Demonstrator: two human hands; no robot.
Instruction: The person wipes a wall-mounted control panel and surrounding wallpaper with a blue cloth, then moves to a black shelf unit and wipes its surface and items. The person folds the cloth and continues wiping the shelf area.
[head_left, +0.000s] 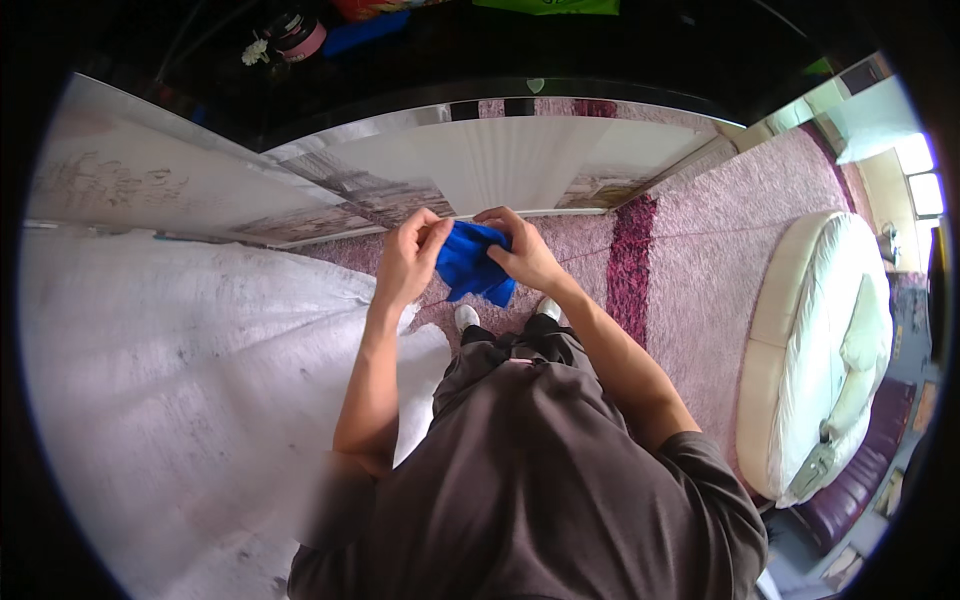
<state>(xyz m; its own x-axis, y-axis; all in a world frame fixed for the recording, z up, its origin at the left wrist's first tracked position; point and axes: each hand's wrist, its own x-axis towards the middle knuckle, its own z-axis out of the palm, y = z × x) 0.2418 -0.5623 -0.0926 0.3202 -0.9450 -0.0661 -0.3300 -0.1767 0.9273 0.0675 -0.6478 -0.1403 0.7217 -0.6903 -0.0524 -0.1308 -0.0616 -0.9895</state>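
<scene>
Between my two hands, just above the floor area by my feet, hangs a small bright blue cloth, folded and creased, its lower edge loose. My left hand pinches its upper left edge between thumb and fingers. On the cloth's right side, my right hand grips the edge, with the thumb lying over the front. Some fingertips are hidden behind the fabric.
Before me stands a cabinet with a glossy black top, bearing a pink-and-black jar and another blue item. White sheeting covers the left side. A pink carpet and a round bed lie right.
</scene>
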